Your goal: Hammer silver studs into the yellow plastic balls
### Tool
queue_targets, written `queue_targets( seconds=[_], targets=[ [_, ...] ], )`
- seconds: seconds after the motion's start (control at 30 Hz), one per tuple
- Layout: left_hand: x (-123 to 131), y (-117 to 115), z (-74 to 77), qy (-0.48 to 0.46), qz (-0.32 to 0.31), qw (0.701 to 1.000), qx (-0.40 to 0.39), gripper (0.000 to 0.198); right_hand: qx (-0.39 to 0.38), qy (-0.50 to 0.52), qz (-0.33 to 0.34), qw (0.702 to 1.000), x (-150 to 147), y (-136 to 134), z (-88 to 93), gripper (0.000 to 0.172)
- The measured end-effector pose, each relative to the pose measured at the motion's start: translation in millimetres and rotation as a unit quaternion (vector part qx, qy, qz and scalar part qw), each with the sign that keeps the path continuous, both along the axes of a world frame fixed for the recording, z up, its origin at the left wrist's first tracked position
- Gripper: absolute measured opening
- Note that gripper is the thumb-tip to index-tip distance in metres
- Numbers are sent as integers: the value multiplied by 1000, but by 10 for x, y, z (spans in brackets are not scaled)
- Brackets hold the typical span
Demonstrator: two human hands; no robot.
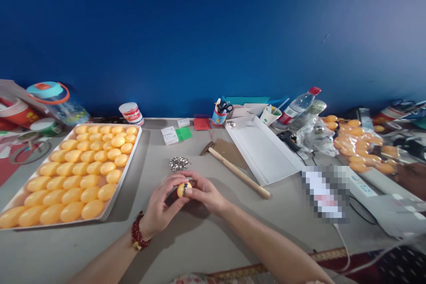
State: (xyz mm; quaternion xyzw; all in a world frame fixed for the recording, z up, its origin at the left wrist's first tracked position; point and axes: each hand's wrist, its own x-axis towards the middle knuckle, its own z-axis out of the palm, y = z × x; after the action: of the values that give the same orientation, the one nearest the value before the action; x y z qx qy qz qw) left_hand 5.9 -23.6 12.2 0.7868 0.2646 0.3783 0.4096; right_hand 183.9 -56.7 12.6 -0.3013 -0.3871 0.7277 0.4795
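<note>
An orange ball (181,190), like a table tennis ball with a dark mark on its right side, is held low over the table between my hands. My right hand (207,193) grips it, with the thumb pressed on its near side. Curved round the ball's left side, my left hand (163,202) has its fingers closed on it too; some fingertips are hidden behind it. Just beyond my fingers lies a pile of small shiny metal pieces (179,163), too small to name. A large white tray (107,206) at the left holds rows of similar orange balls.
A hammer (238,173) lies right of my hands, beside a shallow white tray (266,153). Small boxes (170,136), a pen cup (218,118) and a bottle (297,107) stand toward the blue wall. Bagged orange balls (356,142) and a power strip (361,185) are at the right.
</note>
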Motion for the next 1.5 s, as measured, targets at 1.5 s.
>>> queue_targets(
  seconds=[1.5],
  targets=[
    [47, -17, 48, -18, 14, 999, 23, 39, 9, -52, -62, 997, 26, -37, 25, 46]
  ],
)
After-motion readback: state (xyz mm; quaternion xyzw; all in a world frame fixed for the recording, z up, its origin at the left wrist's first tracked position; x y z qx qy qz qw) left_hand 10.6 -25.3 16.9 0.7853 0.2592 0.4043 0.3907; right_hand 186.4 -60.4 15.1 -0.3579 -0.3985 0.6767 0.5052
